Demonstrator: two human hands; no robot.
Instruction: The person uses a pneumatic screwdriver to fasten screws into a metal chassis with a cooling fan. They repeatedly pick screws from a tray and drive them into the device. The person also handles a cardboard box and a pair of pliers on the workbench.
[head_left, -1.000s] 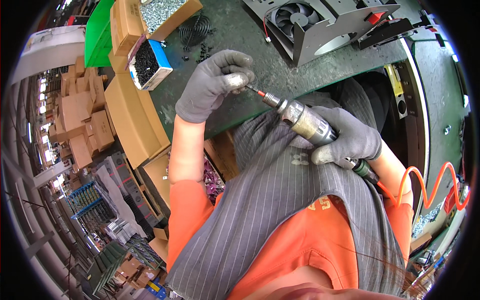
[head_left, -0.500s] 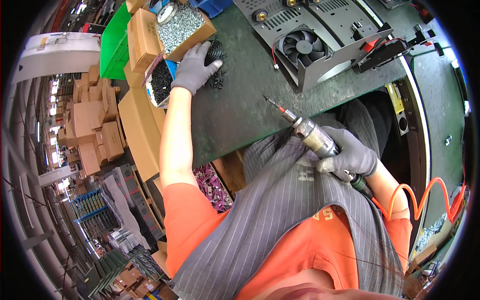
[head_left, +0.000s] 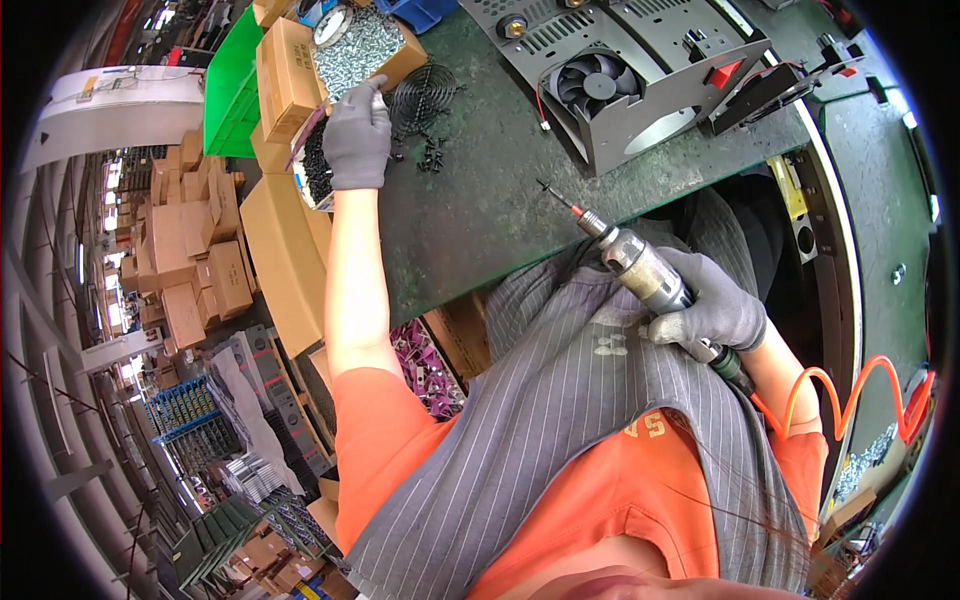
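My gloved left hand (head_left: 357, 145) is over the small parts boxes, its fingers drawn together by the wall of a carton of silver screws (head_left: 362, 52). Its underside is hidden, so what it pinches, if anything, does not show. Below it, black screws (head_left: 316, 165) fill another box. A round black wire fan guard (head_left: 424, 97) lies right beside this hand, with loose black screws (head_left: 431, 158) near it. My gloved right hand (head_left: 715, 306) is wrapped round an air screwdriver (head_left: 645, 272) in front of my apron, its long bit pointing up and left above the bench edge.
A grey metal chassis (head_left: 640, 110) with a black fan (head_left: 596, 84) stands at the back right of the dark green bench (head_left: 470, 230). An orange coiled hose (head_left: 838, 400) hangs at the right. A green bin (head_left: 230, 95) and cardboard cartons (head_left: 285, 265) line the left.
My left hand has moved left off the fan guard to the screw boxes, and its spread fingers have drawn together. The screwdriver has shifted slightly right in my right hand.
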